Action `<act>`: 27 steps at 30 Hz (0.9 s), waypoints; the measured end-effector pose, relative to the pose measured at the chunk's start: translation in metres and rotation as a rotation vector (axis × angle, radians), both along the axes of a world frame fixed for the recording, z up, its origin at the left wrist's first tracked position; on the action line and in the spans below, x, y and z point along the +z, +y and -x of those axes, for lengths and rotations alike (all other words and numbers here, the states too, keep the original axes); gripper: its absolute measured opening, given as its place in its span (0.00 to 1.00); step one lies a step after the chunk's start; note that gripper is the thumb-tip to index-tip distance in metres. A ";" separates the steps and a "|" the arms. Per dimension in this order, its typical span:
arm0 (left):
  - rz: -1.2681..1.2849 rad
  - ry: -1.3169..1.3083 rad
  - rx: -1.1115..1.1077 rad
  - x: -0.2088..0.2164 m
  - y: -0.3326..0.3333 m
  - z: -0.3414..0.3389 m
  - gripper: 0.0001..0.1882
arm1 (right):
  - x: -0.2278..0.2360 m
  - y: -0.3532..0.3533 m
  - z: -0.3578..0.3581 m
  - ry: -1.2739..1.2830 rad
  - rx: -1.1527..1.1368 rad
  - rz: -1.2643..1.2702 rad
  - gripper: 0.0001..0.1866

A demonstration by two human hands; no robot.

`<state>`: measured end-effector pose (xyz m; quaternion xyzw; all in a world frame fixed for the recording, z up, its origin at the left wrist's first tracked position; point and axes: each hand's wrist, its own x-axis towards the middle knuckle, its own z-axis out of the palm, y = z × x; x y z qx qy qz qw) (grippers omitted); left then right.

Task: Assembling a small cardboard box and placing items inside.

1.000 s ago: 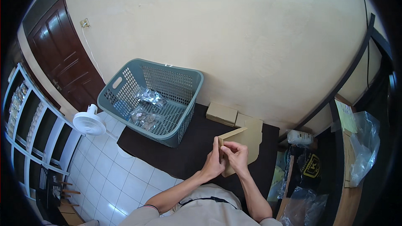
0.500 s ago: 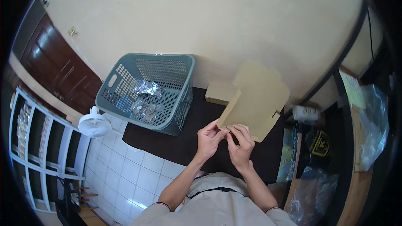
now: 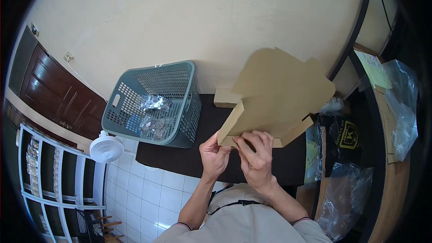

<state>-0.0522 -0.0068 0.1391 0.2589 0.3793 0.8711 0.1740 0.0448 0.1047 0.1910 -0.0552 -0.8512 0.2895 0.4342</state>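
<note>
A partly folded brown cardboard box (image 3: 274,103) is held up over the dark table, its wide lid flap standing open toward the wall. My left hand (image 3: 214,158) grips its near left corner, thumb against the folded side. My right hand (image 3: 256,155) pinches the near edge close beside it, fingers bent over the front panel. The fingertips of both hands nearly meet at that corner, and what lies between them is partly hidden. Behind the open box, a smaller closed cardboard box (image 3: 226,97) rests on the table by the wall.
To the left stands a grey-green plastic basket (image 3: 194,117) with several clear packets (image 3: 155,102) inside. A white fan (image 3: 106,148) is beyond the dark table (image 3: 180,156). Shelving on the right holds clear plastic bags (image 3: 346,198) and a black bag (image 3: 347,137).
The cardboard box has been raised and tilted, so its lid looms larger and its right side flap stands up. Both hands keep hold of the near edge. The view has shifted slightly.
</note>
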 end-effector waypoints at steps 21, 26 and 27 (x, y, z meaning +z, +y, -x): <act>0.137 -0.481 0.235 -0.085 0.018 -0.006 0.15 | -0.129 0.063 -0.033 -0.073 0.408 1.329 0.28; 0.221 -0.712 0.161 -0.183 0.015 -0.026 0.16 | -0.196 0.069 -0.054 -0.179 0.299 1.404 0.21; 0.239 -0.757 0.100 -0.195 0.012 -0.030 0.16 | -0.214 0.071 -0.061 -0.226 0.249 1.467 0.19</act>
